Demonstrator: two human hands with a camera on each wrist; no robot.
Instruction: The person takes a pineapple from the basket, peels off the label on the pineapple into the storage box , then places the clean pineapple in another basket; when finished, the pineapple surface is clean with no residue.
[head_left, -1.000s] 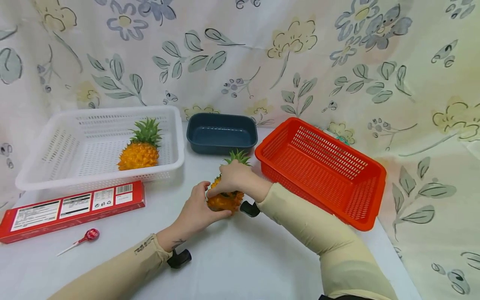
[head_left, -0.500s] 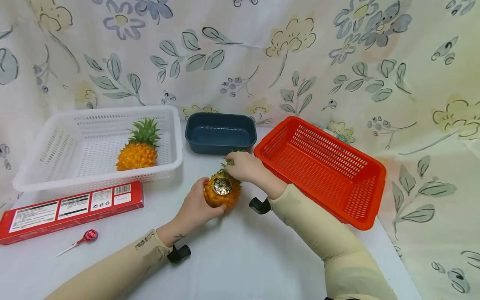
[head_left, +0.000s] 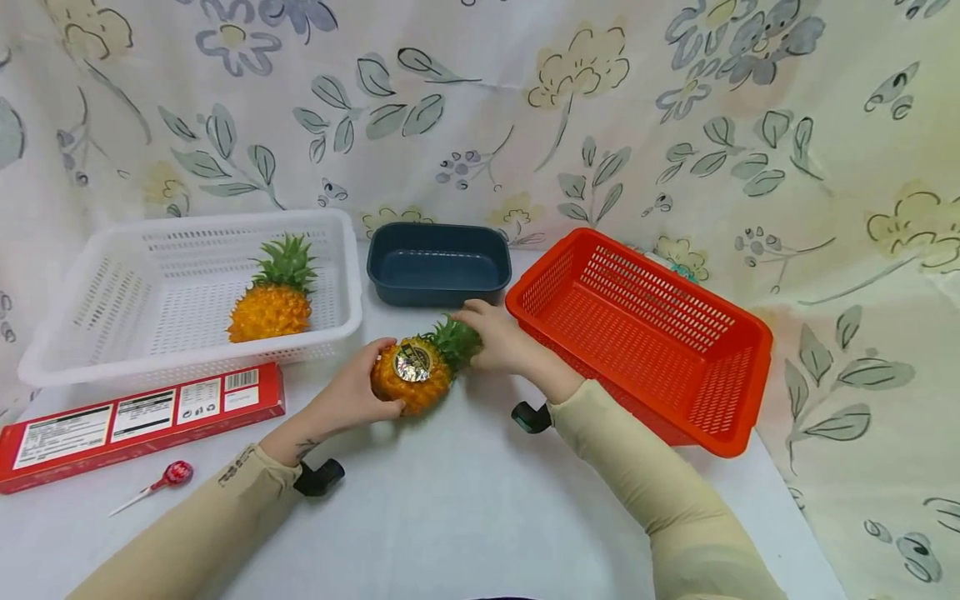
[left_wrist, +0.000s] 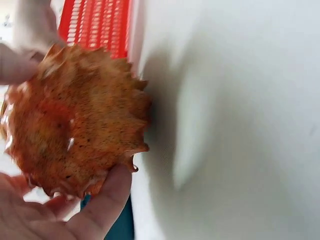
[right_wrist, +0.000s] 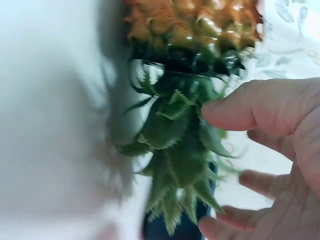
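- The pineapple [head_left: 435, 375] is just in front of the tub [head_left: 438, 296], on the person's side of it, tilted over with its crown [head_left: 455, 340] pointing up and to the right (whether its underside touches the table, I cannot tell).
- The left hand [head_left: 349, 393] holds the pineapple by its body, thumb on the near side, fingers round the far side.
- The right hand [head_left: 501, 337] is at the crown, in front of the tub's right end; the right wrist view shows its fingers loosely spread, thumb at the leaves (whether the thumb presses on them, I cannot tell).
- A shiny round sticker [head_left: 412, 361] faces up on the pineapple's body.
- Just left of the tub stands the white basket [head_left: 180, 355], with a second pineapple [head_left: 270, 315] leaning inside it, crown up.
- Just right of the tub stands the red basket [head_left: 637, 325], set at an angle.
- Well to the left of the tub and nearer the person lies the red box [head_left: 142, 425] (printed labels upward), with a lollipop [head_left: 177, 473] in front of it.
- A white table [head_left: 465, 517] is under the tub, and a floral cloth [head_left: 495, 108] hangs behind it.
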